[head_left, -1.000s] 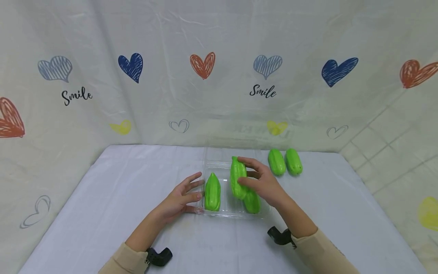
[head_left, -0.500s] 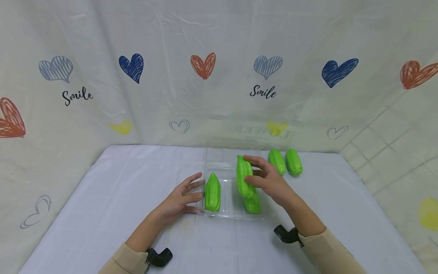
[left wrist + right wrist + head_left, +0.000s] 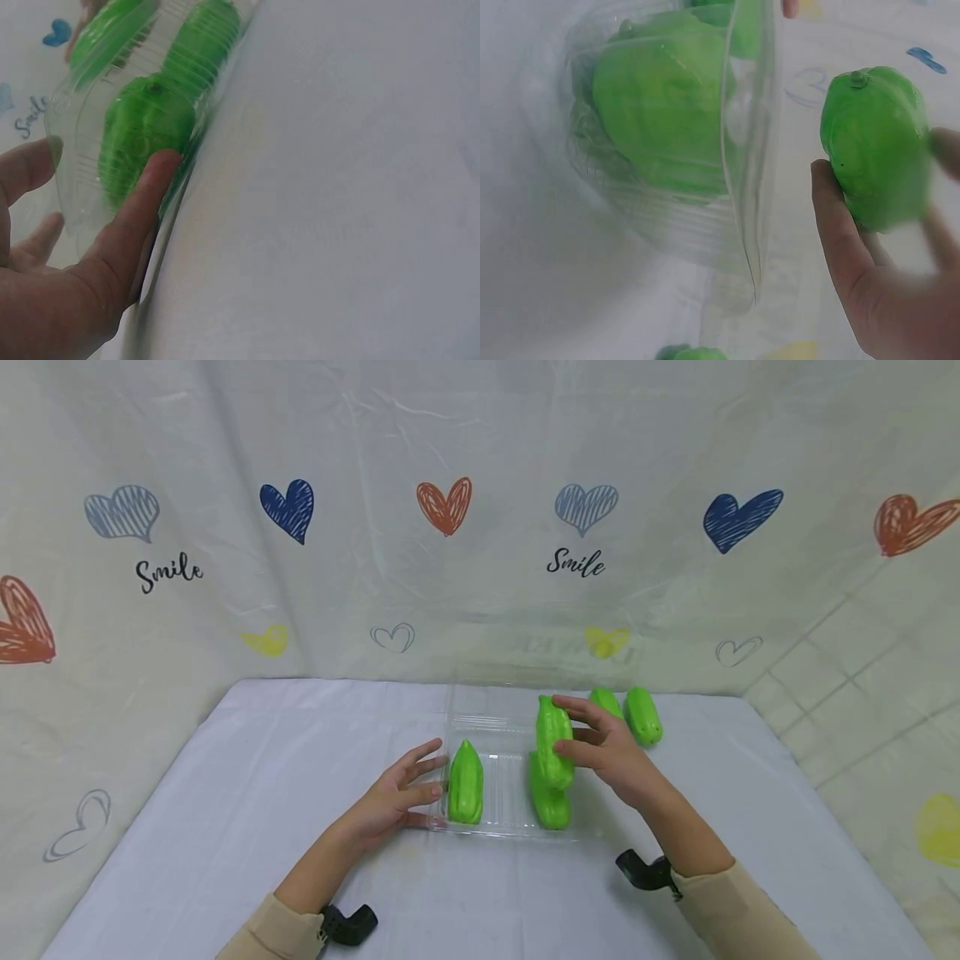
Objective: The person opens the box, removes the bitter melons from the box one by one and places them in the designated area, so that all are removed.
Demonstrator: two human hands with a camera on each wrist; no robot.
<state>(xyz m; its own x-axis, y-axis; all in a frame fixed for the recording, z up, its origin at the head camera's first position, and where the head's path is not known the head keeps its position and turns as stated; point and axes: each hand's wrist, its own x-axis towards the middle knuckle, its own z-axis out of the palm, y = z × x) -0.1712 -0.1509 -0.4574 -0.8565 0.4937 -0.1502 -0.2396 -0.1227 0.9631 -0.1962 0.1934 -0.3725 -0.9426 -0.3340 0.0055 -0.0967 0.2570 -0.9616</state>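
Observation:
A clear plastic clamshell box (image 3: 495, 827) lies with its lid (image 3: 487, 697) folded back, holding one green ribbed fruit (image 3: 466, 783) at its left side and another green fruit (image 3: 550, 802) at its right. My right hand (image 3: 607, 747) grips a third green ribbed fruit (image 3: 554, 743) with thumb and fingertips, its stem end up in the head view. In the right wrist view, that held fruit (image 3: 874, 146) hangs apart from the box wall. At the box's left edge, my left hand (image 3: 393, 793) touches it with spread, mostly straight fingers.
Two more green fruits lie at the table's back right; the right hand partly covers the nearer one (image 3: 604, 700), while the other fruit (image 3: 643, 717) shows whole. White cloth (image 3: 300, 735) covers the table, with a heart-printed sheet (image 3: 480, 585) hanging behind it.
My right hand has carried its green fruit to the right and slightly up, uncovering more of the fruit in the box's right side. The left hand and the box have stayed put.

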